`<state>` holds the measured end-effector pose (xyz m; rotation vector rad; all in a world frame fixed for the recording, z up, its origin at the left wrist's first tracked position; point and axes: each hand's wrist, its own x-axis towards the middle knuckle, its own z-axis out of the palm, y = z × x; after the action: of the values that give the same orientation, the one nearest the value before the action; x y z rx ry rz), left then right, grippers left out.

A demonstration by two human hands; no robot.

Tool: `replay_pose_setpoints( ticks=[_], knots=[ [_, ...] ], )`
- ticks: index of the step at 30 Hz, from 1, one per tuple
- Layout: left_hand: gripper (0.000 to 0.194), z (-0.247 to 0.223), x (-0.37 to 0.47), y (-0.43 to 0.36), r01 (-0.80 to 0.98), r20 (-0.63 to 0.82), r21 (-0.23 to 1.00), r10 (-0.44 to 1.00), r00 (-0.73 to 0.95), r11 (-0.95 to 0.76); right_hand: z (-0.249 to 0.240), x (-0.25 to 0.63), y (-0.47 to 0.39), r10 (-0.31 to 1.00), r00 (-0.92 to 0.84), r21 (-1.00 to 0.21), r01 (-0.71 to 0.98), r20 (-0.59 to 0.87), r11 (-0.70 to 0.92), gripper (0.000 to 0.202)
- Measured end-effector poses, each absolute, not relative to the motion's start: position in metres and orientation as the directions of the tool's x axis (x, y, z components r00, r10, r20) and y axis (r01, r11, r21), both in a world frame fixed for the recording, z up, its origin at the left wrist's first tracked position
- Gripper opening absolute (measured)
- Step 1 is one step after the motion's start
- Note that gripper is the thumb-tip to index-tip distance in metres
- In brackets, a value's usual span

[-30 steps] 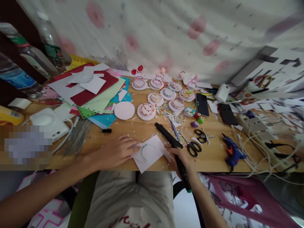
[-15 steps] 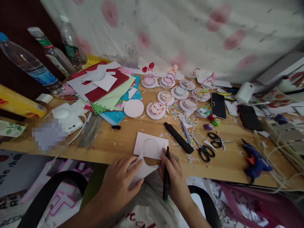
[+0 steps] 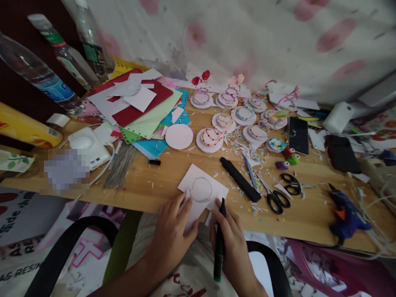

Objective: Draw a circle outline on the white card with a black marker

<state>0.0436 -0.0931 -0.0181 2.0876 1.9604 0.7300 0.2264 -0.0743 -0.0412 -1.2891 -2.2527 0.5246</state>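
Note:
A white card [image 3: 188, 176] with a thin, dark-greenish circle drawn on it lies at the desk's front edge. My left hand [image 3: 173, 229] has its fingers over a white paper piece [image 3: 193, 211] at the card's near side, thumb below, pinching it. My right hand [image 3: 230, 231] is closed around a black marker [image 3: 219, 247] with a green end, its dark tip pointing up and away from me. The fingers of that hand also touch the card's right corner. Where the paper piece and card overlap is hard to make out.
Beyond the card lie a marker cap [image 3: 154, 162], a white paper disc [image 3: 179, 136] and several small beaded paper hats [image 3: 209, 145]. A black bar-shaped tool [image 3: 239, 179], scissors [image 3: 278, 200] and a blue glue gun [image 3: 349, 216] lie rightward. Stacked coloured paper [image 3: 163, 115] and bottles [image 3: 46, 84] stand left.
The white card has turned clockwise, and its drawn circle now looks closed. The curved-edged paper piece no longer shows its cut-out beside the circle. The view has shifted slightly left.

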Motion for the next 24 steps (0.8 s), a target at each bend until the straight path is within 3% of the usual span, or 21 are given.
replay_pose_setpoints(
  ticks=[19,24],
  knots=[
    [0.035,-0.024,0.045,-0.090,0.906,0.247,0.393,0.967,0.059,-0.155,-0.040,0.230,-0.072,0.866,-0.472,-0.562,0.676,0.166,0.476,0.036],
    [0.035,-0.021,0.046,-0.090,0.931,0.200,0.339,0.978,0.066,-0.132,-0.030,0.241,-0.059,0.952,-0.238,-0.716,0.629,0.194,0.303,0.020]
  ],
)
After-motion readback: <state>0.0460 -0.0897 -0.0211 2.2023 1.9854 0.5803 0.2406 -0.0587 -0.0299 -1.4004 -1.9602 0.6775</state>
